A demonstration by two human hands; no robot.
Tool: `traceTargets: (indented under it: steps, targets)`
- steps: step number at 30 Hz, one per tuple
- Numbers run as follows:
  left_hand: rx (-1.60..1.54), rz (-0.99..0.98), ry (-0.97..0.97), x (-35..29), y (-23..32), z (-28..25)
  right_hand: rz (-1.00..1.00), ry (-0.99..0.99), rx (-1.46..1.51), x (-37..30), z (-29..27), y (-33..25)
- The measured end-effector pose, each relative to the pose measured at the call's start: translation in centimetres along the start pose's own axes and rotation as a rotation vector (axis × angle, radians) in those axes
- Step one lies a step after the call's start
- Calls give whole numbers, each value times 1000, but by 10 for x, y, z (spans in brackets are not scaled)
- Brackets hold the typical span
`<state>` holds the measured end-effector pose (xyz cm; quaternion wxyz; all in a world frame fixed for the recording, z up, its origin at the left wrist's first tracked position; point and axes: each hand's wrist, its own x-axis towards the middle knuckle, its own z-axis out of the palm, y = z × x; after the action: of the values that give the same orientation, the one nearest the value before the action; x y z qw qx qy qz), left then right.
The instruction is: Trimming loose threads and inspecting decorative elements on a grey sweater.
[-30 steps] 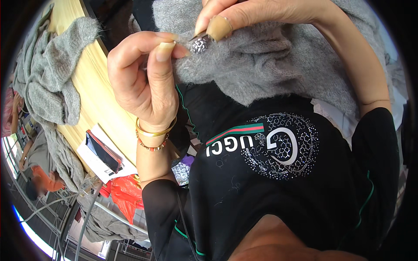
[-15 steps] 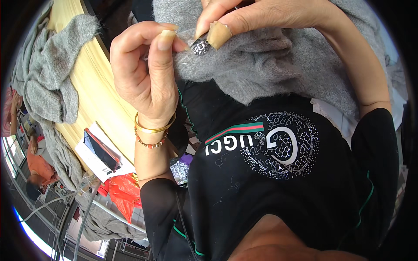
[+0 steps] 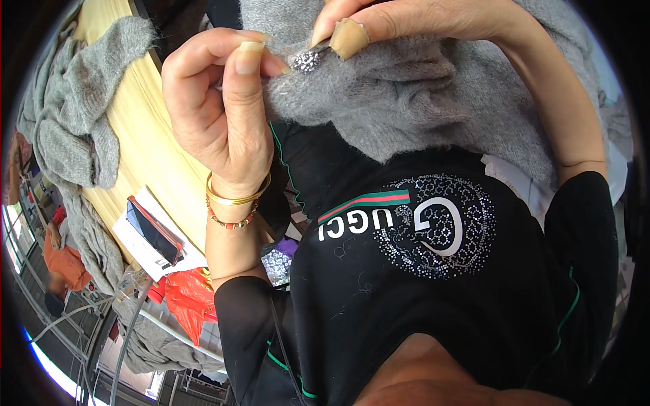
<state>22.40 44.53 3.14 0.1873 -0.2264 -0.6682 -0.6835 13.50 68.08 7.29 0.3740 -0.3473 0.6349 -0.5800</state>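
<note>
A fuzzy grey knit garment (image 3: pixel 406 101) is bunched in front of my chest, and part of it hangs to the right. At its left fold sits a round, sparkling button-like ornament (image 3: pixel 307 61). My right hand (image 3: pixel 420 20) pinches the knit beside this ornament; its thumb wears a tan finger cover (image 3: pixel 349 38). Some of the right fingers are cut off by the top edge. My left hand (image 3: pixel 227 115) is closed in a pinch at the ornament's left side, fingertips close to it. Whatever lies between those fingertips is too small to make out.
Along the left runs a pale wooden tabletop (image 3: pixel 152 149), with another grey knit piece (image 3: pixel 78 101) draped over it. A dark phone (image 3: pixel 152 233) rests on white paper (image 3: pixel 128 237). Below are a red plastic bag (image 3: pixel 189 301) and metal bars. Another person in orange (image 3: pixel 64 264) is farther left.
My left hand has shifted slightly left and up. The ornament has also moved a little up and left, and its sparkling face shows differently. My right thumb has risen slightly, still pinching.
</note>
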Motion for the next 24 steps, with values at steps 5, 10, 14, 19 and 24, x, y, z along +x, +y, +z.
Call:
traceTargets:
  steps: [5, 10, 14, 19, 24]
  targets:
    - [8, -21, -23, -2, 1, 1, -45, -4, -8, 2, 3, 1]
    - [-1, -15, -25, -2, 1, 3, -87, -21, -41, 2, 3, 5]
    - [-12, -223, -28, 5, 3, 0, -252, 24, -131, -1, 1, 2]
    - [-28, -548, 79, 12, -15, -32, 126, 143, -28, 8, 4, 10]
    - [-785, -814, -40, 16, -13, -41, 198, 111, 55, 14, 18, 19]
